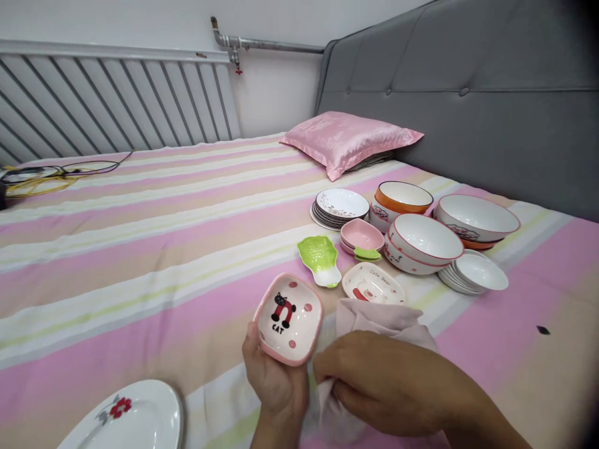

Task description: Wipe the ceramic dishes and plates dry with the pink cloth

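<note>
My left hand (277,381) grips a small square dish (294,321) by its lower edge. The dish has a pink rim, red dots, a black-and-red cat and the word CAT inside, and its face is tilted toward me. Just right of it, my right hand (374,380) is closed on a pale pink cloth (369,318), which spreads out behind the fingers and hangs below them. Beyond the cloth lies an oval "Cute Bear" dish (374,284), partly covered by it. A green leaf-shaped dish (319,257) rests behind the cat dish.
Stacked plates (342,204), pink dishes (361,236), an orange-rimmed bowl (405,194), red-rimmed bowls (427,240) and small white dishes (482,271) stand on the striped bedsheet (154,262). A flowered plate (145,415) lies front left. A pillow (349,140) and grey headboard (444,75) are behind.
</note>
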Tool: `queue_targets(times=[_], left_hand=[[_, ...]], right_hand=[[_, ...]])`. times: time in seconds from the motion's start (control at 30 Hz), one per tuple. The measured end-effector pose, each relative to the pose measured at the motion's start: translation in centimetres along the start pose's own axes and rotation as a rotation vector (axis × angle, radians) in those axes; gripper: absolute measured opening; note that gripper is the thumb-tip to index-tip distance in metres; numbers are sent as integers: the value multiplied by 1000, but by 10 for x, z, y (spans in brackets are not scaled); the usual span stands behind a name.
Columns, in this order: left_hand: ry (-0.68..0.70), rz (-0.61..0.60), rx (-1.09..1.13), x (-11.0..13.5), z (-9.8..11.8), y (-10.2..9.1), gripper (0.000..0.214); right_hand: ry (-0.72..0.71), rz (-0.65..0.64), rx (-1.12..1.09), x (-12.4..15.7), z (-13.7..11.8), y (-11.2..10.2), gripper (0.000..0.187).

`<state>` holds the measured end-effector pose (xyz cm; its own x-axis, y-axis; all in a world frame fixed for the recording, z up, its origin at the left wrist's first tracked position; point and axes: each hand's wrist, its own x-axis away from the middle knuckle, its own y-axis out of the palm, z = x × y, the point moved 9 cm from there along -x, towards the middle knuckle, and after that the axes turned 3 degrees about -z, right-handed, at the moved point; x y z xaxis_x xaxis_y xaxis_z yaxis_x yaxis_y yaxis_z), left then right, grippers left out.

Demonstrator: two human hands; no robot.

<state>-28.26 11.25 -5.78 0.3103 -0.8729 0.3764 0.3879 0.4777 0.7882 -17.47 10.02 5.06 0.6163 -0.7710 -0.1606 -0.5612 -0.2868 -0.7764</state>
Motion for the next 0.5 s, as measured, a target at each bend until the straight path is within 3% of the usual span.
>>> queue_targets(times=[0.03, 0.1, 0.2, 0.3, 0.33, 0.43, 0.5], left_hand=[[11, -6, 11, -1, 3, 1, 32], [2, -28, 28, -3, 5, 4, 33], [-38, -36, 47, -4, 3, 2, 34], [-102, -72, 92, -3, -2, 2, 38], [-144, -105, 103, -2, -5, 4, 41], [-269, -206, 113, 2, -15, 12, 51], [-277, -214, 117, 2, -16, 14, 53]], right_hand=[[-89, -156, -52, 3, -10, 6, 18], [-172, -289, -212, 10, -24, -1, 18], [-187, -368, -330, 15, -35, -16, 23], [-110, -405, -345, 8, -30, -12, 24], [-74, -374, -326, 2, -25, -10, 26], [191, -12, -158, -17, 9, -20, 20], [283, 140, -103, -22, 24, -22, 15]])
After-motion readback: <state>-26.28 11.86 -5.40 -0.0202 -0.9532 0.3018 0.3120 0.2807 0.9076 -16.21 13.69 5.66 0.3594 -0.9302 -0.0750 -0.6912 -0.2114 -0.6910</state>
